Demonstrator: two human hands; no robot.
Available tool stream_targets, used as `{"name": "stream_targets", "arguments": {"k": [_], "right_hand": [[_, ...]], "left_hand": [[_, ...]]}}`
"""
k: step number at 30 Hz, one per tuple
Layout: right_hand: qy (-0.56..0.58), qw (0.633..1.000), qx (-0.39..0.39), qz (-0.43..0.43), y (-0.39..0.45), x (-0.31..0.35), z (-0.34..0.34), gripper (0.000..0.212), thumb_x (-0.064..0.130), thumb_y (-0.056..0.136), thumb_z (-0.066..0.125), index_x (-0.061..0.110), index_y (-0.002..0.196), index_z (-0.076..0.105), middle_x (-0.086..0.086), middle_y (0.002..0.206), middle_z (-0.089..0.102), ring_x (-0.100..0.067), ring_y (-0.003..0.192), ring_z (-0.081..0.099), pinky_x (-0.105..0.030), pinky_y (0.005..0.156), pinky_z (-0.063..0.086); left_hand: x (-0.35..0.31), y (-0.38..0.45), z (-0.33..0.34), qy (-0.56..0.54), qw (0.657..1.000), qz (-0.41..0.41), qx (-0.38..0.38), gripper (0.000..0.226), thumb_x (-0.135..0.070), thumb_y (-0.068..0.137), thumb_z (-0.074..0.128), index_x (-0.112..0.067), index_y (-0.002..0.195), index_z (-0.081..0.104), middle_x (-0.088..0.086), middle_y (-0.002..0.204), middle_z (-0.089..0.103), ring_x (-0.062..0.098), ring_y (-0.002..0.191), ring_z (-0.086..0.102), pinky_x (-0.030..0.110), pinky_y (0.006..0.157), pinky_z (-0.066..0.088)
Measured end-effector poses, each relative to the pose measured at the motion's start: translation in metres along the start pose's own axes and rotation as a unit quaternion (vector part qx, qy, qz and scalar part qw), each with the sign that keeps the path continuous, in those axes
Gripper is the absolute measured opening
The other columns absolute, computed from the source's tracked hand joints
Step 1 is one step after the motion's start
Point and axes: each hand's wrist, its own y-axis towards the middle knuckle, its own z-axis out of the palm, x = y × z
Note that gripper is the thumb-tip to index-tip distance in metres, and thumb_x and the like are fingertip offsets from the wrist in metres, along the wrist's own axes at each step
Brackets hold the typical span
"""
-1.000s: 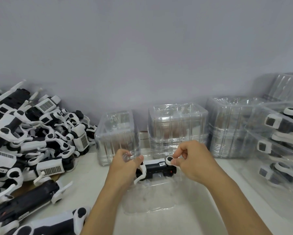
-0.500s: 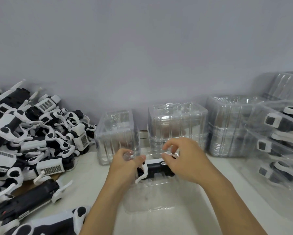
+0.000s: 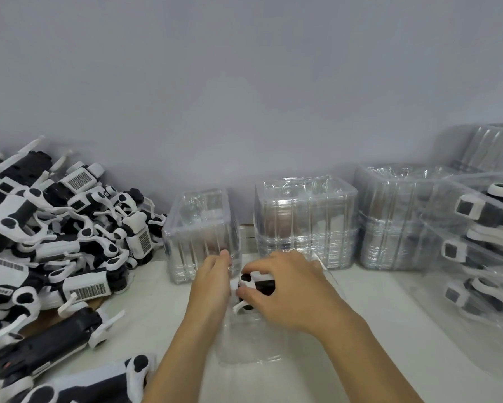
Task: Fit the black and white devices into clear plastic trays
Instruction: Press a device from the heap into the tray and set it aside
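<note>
Two hands (image 3: 212, 286), four stacks of empty trays (image 3: 305, 219), one heap of devices (image 3: 55, 242)

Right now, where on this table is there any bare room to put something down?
Bare table shows between the pile of loose devices and the left hand. More lies right of the right hand, before the packed trays. The back is crowded with stacks of empty trays; the middle holds the tray being filled.

Right hand (image 3: 288, 286) has crossed leftward over the small black-and-white device (image 3: 254, 287), fingers now curled on its left end, covering most of it. Left hand (image 3: 214, 282) has slid off it to the clear plastic tray (image 3: 250, 341).
</note>
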Motion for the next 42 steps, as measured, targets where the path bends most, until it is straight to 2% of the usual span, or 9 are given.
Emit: {"name": "stream_targets", "arguments": {"k": [2,9,12,15,21,25,31,37,42], "right_hand": [[-0.005,1.000,-0.006,0.004,0.000,0.004,0.003,0.029,0.064,0.087,0.051,0.043,0.102,0.062,0.015,0.094,0.055,-0.016,0.105,0.044,-0.043,0.089,0.029],[0.030,0.999,0.017,0.016,0.002,0.001,0.001,0.013,0.048,0.088,0.059,0.044,0.100,0.062,0.016,0.096,0.057,-0.015,0.109,0.040,-0.048,0.101,0.025],[0.028,0.999,0.010,0.018,0.001,0.002,0.003,0.015,0.050,0.089,0.060,0.044,0.102,0.063,0.017,0.099,0.059,-0.014,0.112,0.040,-0.046,0.101,0.025],[0.022,1.000,-0.006,0.019,0.001,0.004,0.006,0.020,0.053,0.087,0.063,0.044,0.106,0.064,0.019,0.101,0.059,-0.013,0.115,0.041,-0.046,0.104,0.023],[0.046,0.998,0.039,0.028,0.005,0.000,-0.001,0.033,0.051,0.080,0.075,0.050,0.112,0.068,0.030,0.086,0.047,-0.007,0.116,0.039,-0.039,0.099,0.024],[0.045,0.998,0.050,0.008,0.003,-0.002,-0.006,0.025,0.051,0.089,0.064,0.047,0.113,0.067,0.025,0.101,0.064,-0.005,0.109,0.051,-0.040,0.102,0.039],[0.056,0.995,0.046,0.070,0.004,-0.019,-0.017,0.036,0.018,0.093,0.065,0.032,0.126,0.065,0.010,0.125,0.063,-0.008,0.111,0.058,-0.024,0.096,0.046],[0.026,0.993,0.064,0.098,0.006,-0.018,-0.008,0.033,0.032,0.083,0.077,0.035,0.116,0.069,0.003,0.120,0.060,-0.026,0.111,0.055,-0.043,0.097,0.049],[0.033,0.991,0.068,0.113,0.007,-0.018,-0.007,0.042,0.031,0.082,0.078,0.037,0.122,0.068,0.003,0.127,0.058,-0.025,0.119,0.054,-0.042,0.102,0.047]], "left_hand": [[0.000,-0.001,0.000,-0.001,1.000,0.002,-0.002,0.027,-0.039,0.103,0.043,-0.023,0.099,0.063,-0.004,0.106,0.066,0.012,0.102,0.060,0.035,0.086,0.046],[-0.002,-0.004,0.000,0.018,1.000,0.012,-0.005,0.024,-0.037,0.101,0.046,-0.021,0.095,0.063,-0.002,0.102,0.066,0.011,0.096,0.060,0.026,0.070,0.040],[-0.003,-0.005,0.000,0.016,1.000,0.008,0.001,0.024,-0.036,0.101,0.046,-0.019,0.096,0.063,0.002,0.105,0.067,0.016,0.100,0.062,0.028,0.074,0.044],[-0.003,-0.005,0.000,0.008,1.000,0.004,0.001,0.024,-0.033,0.101,0.047,-0.017,0.098,0.063,0.007,0.110,0.067,0.022,0.107,0.062,0.036,0.090,0.047],[-0.006,-0.007,-0.002,0.013,1.000,0.007,0.003,0.018,-0.029,0.100,0.050,-0.017,0.099,0.063,0.005,0.108,0.066,0.018,0.103,0.061,0.034,0.085,0.047],[-0.006,-0.007,-0.003,0.036,0.999,0.015,0.004,0.009,-0.026,0.097,0.054,-0.023,0.100,0.062,-0.009,0.106,0.061,0.003,0.093,0.055,0.025,0.071,0.041],[-0.006,-0.008,-0.001,0.039,0.999,0.004,0.002,0.008,-0.022,0.096,0.055,-0.025,0.097,0.063,-0.011,0.102,0.061,0.002,0.088,0.055,0.024,0.065,0.037],[-0.006,-0.008,0.000,0.041,0.999,0.002,0.005,0.008,-0.022,0.095,0.056,-0.026,0.098,0.062,-0.013,0.101,0.060,0.001,0.086,0.054,0.023,0.064,0.036],[-0.006,-0.008,0.000,0.040,0.999,0.000,0.008,0.008,-0.022,0.095,0.055,-0.027,0.097,0.061,-0.018,0.099,0.058,-0.002,0.085,0.052,0.022,0.062,0.035]]}}
